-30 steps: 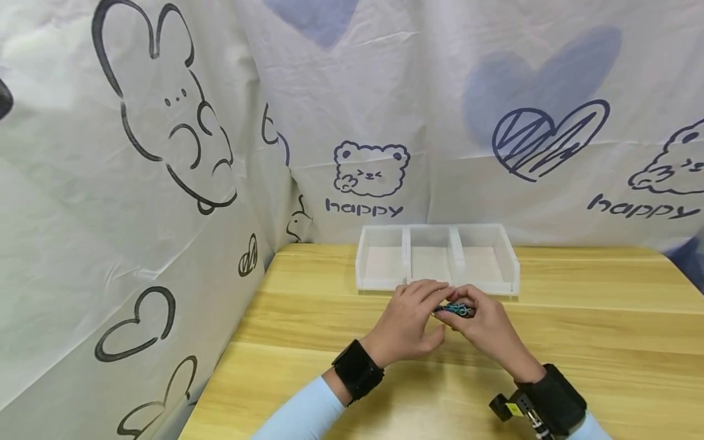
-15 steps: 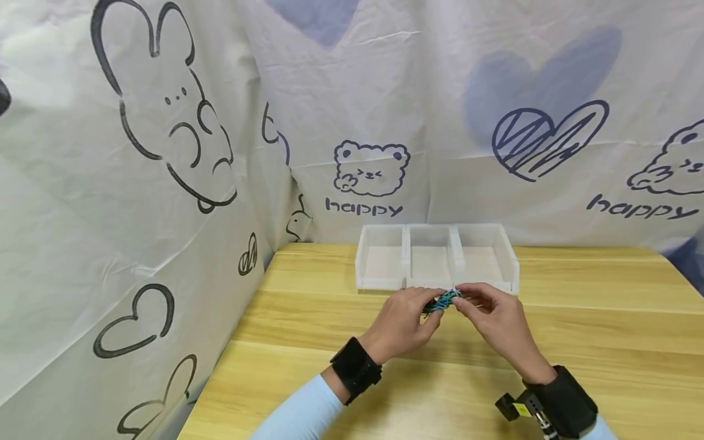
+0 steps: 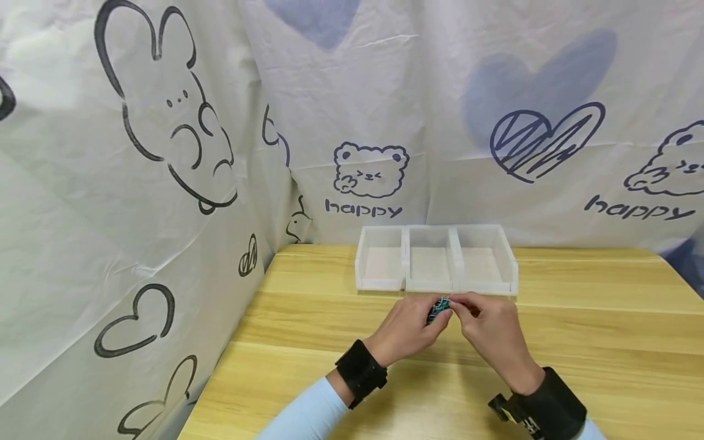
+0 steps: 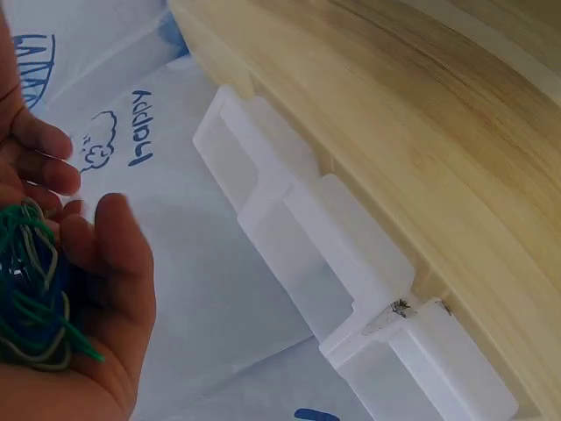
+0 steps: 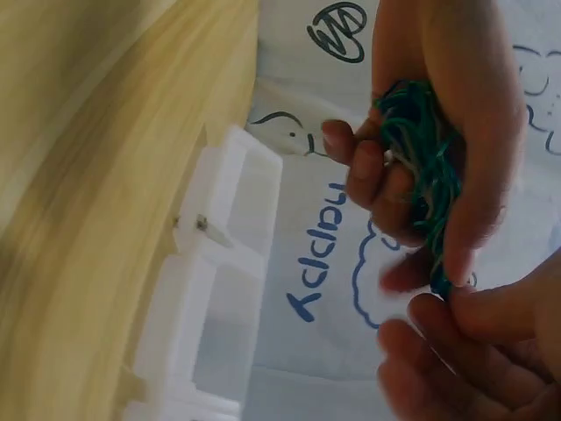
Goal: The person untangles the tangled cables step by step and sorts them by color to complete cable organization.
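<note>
A bundle of thin green, blue and pale wires (image 3: 439, 310) is held between the hands above the table, just in front of the white bins. My left hand (image 3: 409, 324) grips it, fingers curled round its far side, as the right wrist view shows the wires (image 5: 428, 167) along that palm. At the bundle's lower end, the thumb and forefinger of my right hand (image 3: 495, 327) pinch the tip of the strands. In the left wrist view the looped wires (image 4: 35, 303) fill the left palm, and one green end sticks out. Part of the bundle is hidden by the fingers.
Three joined white bins (image 3: 431, 284) stand at the back of the wooden table (image 3: 308, 311). Behind them hangs a white cloth (image 3: 385, 91) printed with hearts and bears, which also runs along the left side.
The bundle has passed from mainly the right hand into the left hand's grip. The right hand now pinches its end, and both hands sit slightly nearer the body.
</note>
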